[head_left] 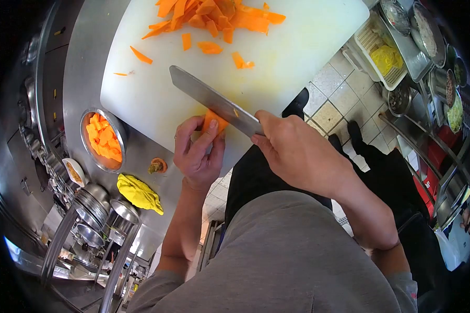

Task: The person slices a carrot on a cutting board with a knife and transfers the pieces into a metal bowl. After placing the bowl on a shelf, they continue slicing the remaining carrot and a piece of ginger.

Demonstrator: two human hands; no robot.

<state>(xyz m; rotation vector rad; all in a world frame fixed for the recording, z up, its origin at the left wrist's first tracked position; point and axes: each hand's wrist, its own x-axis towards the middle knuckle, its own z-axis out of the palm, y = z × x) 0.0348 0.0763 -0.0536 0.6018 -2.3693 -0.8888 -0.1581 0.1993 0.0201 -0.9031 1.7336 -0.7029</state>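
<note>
My right hand (284, 143) is closed round the handle of a cleaver (209, 96), whose broad blade reaches up and left over the white cutting board (297, 62). Under the fingers of my left hand (199, 151) is a piece of carrot (214, 120), held at the board's near edge right beside the blade. Farther up the board lies a heap of orange carrot slices (209, 15), with several loose bits scattered below it. A metal bowl (121, 141) of carrot chunks (103, 136) stands left of the board.
On the steel counter (83, 68) lie a carrot top (157, 166) and a yellow cloth (140, 194). Stacked metal bowls (91, 203) are at lower left. A white basket (378, 52) and a tray stand at right, above the tiled floor (344, 99). Another person's dark-clothed legs (386, 172) are at right.
</note>
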